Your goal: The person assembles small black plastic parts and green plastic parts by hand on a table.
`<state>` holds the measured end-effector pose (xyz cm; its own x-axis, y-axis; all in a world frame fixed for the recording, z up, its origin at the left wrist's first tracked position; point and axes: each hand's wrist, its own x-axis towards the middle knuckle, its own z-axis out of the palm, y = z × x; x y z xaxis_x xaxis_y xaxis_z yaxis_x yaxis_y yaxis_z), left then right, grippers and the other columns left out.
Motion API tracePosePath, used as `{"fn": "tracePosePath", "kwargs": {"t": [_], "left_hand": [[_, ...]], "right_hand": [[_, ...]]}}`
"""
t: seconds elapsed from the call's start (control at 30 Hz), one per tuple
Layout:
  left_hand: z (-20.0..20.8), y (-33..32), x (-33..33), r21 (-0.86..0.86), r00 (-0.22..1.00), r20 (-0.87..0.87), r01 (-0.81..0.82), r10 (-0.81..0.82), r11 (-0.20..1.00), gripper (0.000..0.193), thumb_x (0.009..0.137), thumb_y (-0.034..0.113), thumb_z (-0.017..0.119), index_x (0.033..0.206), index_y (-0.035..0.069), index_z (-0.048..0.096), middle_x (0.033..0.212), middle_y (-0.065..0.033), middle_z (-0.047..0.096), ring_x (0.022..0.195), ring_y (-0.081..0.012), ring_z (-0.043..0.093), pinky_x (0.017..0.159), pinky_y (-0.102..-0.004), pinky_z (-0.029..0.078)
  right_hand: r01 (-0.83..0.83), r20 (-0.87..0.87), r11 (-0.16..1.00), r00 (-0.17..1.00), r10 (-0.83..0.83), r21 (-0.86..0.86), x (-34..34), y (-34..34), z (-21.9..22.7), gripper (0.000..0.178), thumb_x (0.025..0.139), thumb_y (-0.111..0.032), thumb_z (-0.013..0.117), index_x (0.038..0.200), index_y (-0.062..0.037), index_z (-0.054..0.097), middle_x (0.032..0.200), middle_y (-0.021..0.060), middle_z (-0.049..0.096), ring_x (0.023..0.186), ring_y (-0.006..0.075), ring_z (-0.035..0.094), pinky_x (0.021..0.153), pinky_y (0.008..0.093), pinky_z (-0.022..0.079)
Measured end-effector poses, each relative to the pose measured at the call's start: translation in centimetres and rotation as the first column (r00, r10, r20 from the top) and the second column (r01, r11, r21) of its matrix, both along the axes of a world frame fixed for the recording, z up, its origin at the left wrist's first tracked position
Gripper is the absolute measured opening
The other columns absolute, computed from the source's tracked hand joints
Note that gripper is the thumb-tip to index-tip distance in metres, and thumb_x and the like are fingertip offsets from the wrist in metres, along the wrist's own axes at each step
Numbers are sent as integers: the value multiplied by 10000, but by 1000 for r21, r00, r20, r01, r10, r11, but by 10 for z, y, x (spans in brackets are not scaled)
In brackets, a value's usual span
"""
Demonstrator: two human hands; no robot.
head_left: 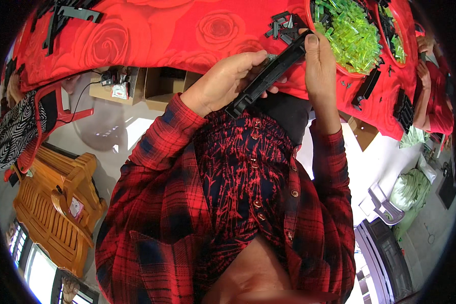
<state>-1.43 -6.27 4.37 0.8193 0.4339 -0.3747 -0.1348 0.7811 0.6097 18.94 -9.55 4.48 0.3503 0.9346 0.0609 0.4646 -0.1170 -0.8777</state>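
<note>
A long, narrow black plastic part [268,75] with a channel along it is held slanted over the front edge of the table. My left hand [227,77] grips it along its middle and lower length, fingers curled behind and partly hidden. At its upper end my right hand [319,66] closes on it, thumb pressed near the tip. Beyond that end lies a small heap of short black pieces [285,28]. To the right, a red-rimmed container holds many translucent yellow-green pieces [350,38].
A red rose-patterned cloth [162,35] covers the table. Larger black parts [68,20] lie at far left; others [367,88] lie at right near a second red container [397,50]. Cardboard boxes [162,88] stand below. Another person's arm [424,96] is at far right. A wooden chair [61,207] stands at lower left.
</note>
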Motion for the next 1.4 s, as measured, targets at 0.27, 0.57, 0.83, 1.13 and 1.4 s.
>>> {"fn": "tracePosePath", "kwargs": {"t": [0.27,0.57,0.83,1.13,1.4], "left_hand": [[14,-3,0,255,992,-112,83,-56,963,312,991,206,560,1224,1,530,979,-31,613,893,-109,604,753,-243,476],[6,-5,-15,449,873,-402,-74,276,890,319,1009,230,549,1228,-3,531,940,-55,606,809,-123,606,695,-266,501],[-8,5,4,932,666,-361,278,653,232,239,919,149,619,1074,-26,568,970,-236,603,908,-424,569,769,-493,460],[-9,9,6,913,614,-340,398,712,92,217,848,136,687,1001,16,591,866,-170,586,872,-378,573,756,-462,467],[-11,13,-6,895,582,-422,388,696,219,213,826,163,708,954,25,610,875,-145,631,875,-361,595,753,-451,476]], "right_hand": [[-18,40,999,999,19,-31,-3,-5,-4,440,1049,-385,414,1213,0,548,1046,269,638,1013,415,635,862,424,489],[139,-75,988,987,-143,-62,19,-28,11,305,1025,-212,518,1222,15,565,895,110,667,757,142,644,673,296,532],[319,-26,931,947,-319,179,76,-1,9,196,998,-108,571,1143,18,612,958,100,640,759,154,611,668,271,506],[12,948,985,269,-169,173,116,45,14,158,840,-182,610,956,-189,718,972,-14,676,969,259,578,796,478,405],[-75,952,993,299,-61,87,128,54,18,116,854,-211,685,962,-169,683,952,-10,676,940,255,578,774,445,389]]}}
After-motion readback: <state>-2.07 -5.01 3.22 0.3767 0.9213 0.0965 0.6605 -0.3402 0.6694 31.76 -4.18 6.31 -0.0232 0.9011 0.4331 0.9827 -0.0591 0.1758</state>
